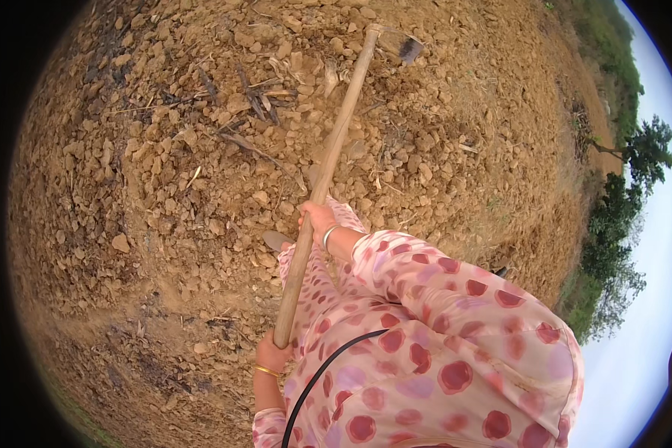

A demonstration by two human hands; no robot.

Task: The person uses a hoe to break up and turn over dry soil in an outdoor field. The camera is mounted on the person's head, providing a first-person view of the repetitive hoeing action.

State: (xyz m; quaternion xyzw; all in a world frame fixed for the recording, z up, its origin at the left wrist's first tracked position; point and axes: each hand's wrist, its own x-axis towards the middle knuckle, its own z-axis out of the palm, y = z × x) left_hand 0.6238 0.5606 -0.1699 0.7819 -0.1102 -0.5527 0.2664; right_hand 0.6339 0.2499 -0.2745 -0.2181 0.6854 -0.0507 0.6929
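A hoe with a long wooden handle (341,120) slants from the lower middle to the top of the view. Its metal blade (411,49), dark on part of its face, is at the far end, just over or against the broken soil. My right hand (316,219), with a silver bangle at the wrist, is closed around the middle of the handle. At the butt end my left hand (273,355), wearing a gold-coloured bangle, grips the wood. Both sleeves are pink with red dots. A dark cord (327,364) curves across the front of my clothing.
Dry brown clods (190,185) cover the ground. Dark sticks and stalks (252,95) lie left of the handle. My feet, one in a greyish shoe (274,241), are close beside the handle. Green trees (610,224) and sky appear at the right edge.
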